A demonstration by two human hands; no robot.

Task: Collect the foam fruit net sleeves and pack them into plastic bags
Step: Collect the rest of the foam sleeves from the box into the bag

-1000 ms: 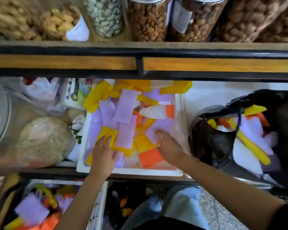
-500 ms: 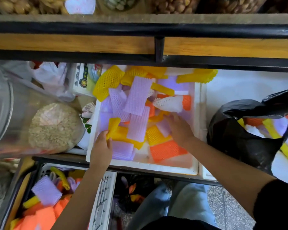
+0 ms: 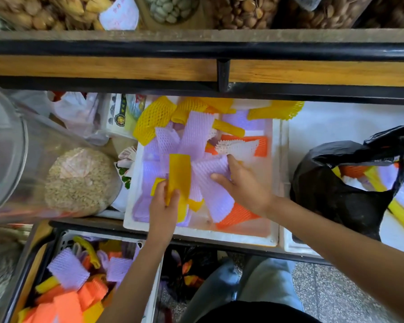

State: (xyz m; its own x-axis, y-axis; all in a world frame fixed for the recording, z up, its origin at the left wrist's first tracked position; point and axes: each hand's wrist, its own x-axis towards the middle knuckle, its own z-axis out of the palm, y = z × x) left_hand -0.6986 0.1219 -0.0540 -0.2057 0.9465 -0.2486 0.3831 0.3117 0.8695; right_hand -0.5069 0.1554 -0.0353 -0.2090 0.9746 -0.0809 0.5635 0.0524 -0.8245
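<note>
In left hand's (image 3: 165, 202) grip, yellow sleeve (image 3: 179, 173).

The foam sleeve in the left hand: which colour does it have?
Yellow. The head view shows the foam sleeve gripped by the left hand.

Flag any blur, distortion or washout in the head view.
Head view: wide-angle distortion bows the black shelf rail; the clear jar and the black plastic bag are smeared; the white foam tray floor looks washed out; the left hand, gripping a yellow foam sleeve, and right hand are sharper.
</note>
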